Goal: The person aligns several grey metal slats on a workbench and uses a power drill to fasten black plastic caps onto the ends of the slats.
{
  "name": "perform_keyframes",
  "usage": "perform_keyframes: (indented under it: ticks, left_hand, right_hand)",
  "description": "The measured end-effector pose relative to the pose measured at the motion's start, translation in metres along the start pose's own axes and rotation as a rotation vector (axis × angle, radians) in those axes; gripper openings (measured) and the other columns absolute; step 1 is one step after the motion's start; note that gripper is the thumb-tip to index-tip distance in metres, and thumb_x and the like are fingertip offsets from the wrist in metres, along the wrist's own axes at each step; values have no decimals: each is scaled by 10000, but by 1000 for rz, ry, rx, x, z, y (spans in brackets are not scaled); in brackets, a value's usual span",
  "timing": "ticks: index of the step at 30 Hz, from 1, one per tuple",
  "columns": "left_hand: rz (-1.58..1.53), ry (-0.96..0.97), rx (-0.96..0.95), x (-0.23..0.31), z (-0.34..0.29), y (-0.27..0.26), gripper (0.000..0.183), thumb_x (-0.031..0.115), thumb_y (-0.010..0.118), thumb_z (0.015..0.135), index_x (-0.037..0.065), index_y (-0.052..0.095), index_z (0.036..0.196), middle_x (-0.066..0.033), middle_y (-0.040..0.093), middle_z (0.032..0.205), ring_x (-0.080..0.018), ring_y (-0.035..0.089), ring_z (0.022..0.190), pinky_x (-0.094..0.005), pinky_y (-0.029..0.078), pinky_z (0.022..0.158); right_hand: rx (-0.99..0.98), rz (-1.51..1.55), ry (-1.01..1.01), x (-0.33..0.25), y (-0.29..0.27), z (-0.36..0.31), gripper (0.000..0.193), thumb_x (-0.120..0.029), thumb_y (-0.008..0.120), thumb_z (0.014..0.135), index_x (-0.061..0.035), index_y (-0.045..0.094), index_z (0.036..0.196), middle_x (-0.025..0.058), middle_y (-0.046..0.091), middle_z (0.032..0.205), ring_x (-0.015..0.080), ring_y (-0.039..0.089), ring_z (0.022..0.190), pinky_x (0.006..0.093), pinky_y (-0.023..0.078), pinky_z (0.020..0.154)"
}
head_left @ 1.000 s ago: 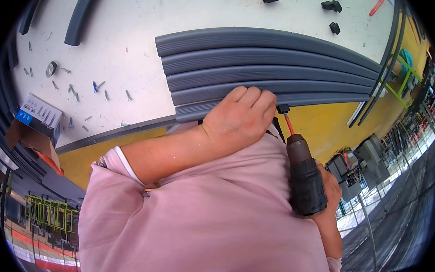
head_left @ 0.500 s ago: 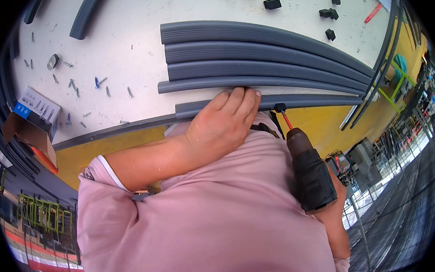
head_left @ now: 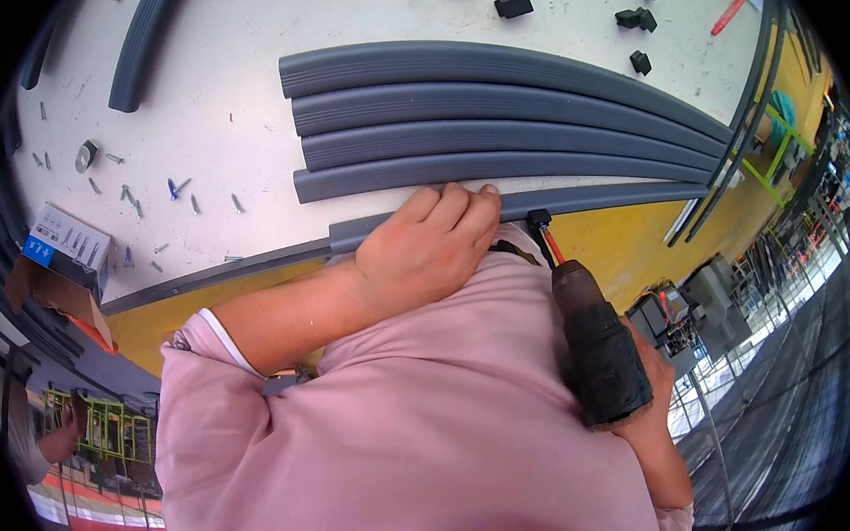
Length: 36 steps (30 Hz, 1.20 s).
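White tabletop [head_left: 220, 93] spans the upper frame. At centre, the nearest grey strip [head_left: 615, 197] has parted from the other four strips [head_left: 415, 105], singled out beneath the half-curled left hand [head_left: 428, 241], grip unclear; the right hand [head_left: 653, 363] clasps a drill [head_left: 601, 352], lower right.

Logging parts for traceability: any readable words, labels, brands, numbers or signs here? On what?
None legible.
White-and-blue box: small print and pictures, too small to read.
Left sleeve: small dark mark, cannot be made out.
Drill: no text visible.
Grey rails: no text visible.
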<state>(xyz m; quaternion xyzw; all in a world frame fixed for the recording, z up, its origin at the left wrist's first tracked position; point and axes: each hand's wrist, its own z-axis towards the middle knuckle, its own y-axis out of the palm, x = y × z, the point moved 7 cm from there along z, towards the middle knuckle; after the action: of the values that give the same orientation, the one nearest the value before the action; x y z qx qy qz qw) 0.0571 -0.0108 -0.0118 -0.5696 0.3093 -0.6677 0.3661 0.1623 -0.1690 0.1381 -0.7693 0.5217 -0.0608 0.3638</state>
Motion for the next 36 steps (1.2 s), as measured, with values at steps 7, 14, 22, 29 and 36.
perform_keyframes:
  ticks: [7,14,22,29,36]
  left_hand:
    - [100,31,87,1,-1,4,326,118,632,839,-28,718,1118,-60,594,905,-200,623,844,-278,490,710]
    - [103,39,101,2,0,8,269,64,667,852,-34,734,1094,-63,593,897,-194,627,829,-270,490,679]
    - [105,46,119,3,-2,10,311,89,654,837,-66,723,1097,-65,599,911,-206,598,850,-289,471,698]
    - [94,28,96,2,1,6,283,77,679,851,-26,746,1106,-63,601,898,-197,621,820,-275,488,667]
    - [102,28,134,2,-3,10,269,73,688,858,-21,747,1103,-57,592,887,-191,616,810,-276,479,645]
  right_hand:
    - [-44,-152,-39,7,1,2,503,-220,794,789,26,661,1207,181,738,918,327,723,737,397,572,681]
    - [-80,-199,-10,10,-1,4,460,-211,775,798,24,673,1180,164,740,905,310,713,712,387,558,661]
    - [-55,-175,-107,4,-8,14,504,-246,754,813,25,647,1225,161,747,956,299,695,702,384,531,653]
    - [-115,-240,-148,3,-11,24,538,-282,744,819,19,624,1249,167,748,1014,287,673,698,375,512,639]
    - [-176,-277,-151,0,-14,25,517,-281,708,829,24,633,1240,149,742,1002,300,654,688,383,501,653]
